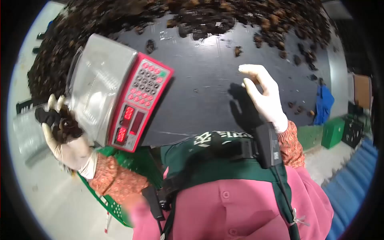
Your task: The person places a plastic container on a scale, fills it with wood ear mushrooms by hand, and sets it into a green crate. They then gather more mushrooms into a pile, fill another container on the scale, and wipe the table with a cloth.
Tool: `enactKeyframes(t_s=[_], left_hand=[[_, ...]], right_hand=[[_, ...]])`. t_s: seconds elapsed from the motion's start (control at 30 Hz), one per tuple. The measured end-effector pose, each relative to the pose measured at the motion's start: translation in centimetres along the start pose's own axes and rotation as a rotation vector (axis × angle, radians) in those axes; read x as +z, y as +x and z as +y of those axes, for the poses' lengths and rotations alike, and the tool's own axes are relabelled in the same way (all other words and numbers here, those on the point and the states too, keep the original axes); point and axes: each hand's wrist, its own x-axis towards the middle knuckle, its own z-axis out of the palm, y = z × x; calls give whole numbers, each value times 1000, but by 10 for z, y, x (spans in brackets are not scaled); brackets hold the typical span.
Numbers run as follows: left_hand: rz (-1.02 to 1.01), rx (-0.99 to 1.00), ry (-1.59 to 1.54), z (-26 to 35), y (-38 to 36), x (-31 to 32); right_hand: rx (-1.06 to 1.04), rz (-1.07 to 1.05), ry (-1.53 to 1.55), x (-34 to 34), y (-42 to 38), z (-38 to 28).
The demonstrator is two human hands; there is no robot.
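My left hand, in a pale glove, is wrapped round several dark brown, wrinkled pieces at the left, beside the scale. The red scale has a clear-covered silver pan, a keypad and lit red digits; it stands tilted in view. My right hand, also gloved, hovers over the dark table, with thumb and fingers curved apart and nothing between them. Its shadow falls on the table to its left.
A large heap of dark pieces spreads along the table's far side, with loose ones at the right. A blue cloth hangs at the right edge. Green crates stand beyond it, and a green basket is below my left arm.
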Motion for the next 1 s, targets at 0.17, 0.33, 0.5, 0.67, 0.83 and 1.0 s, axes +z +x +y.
enactKeyframes(t_s=[0.17, 0.33, 0.5, 0.67, 0.83, 1.0], left_hand=[[-88, 142, 1159, -32, 18, -56], [29, 503, 1223, -41, -16, -16], [-414, 557, 954, -78, -72, 51], [-639, 300, 727, -162, -105, 60], [-747, 170, 717, -203, -119, 61], [-783, 149, 691, -219, -115, 65]], right_hand=[[-18, 148, -162, -22, -13, 22], [-389, -91, -407, 31, -38, 32], [-774, -558, -455, 111, -31, 49], [-560, -172, -749, 102, 39, 52], [-82, 2, -1161, 41, 65, 94], [271, 199, -1274, -19, -40, 100]])
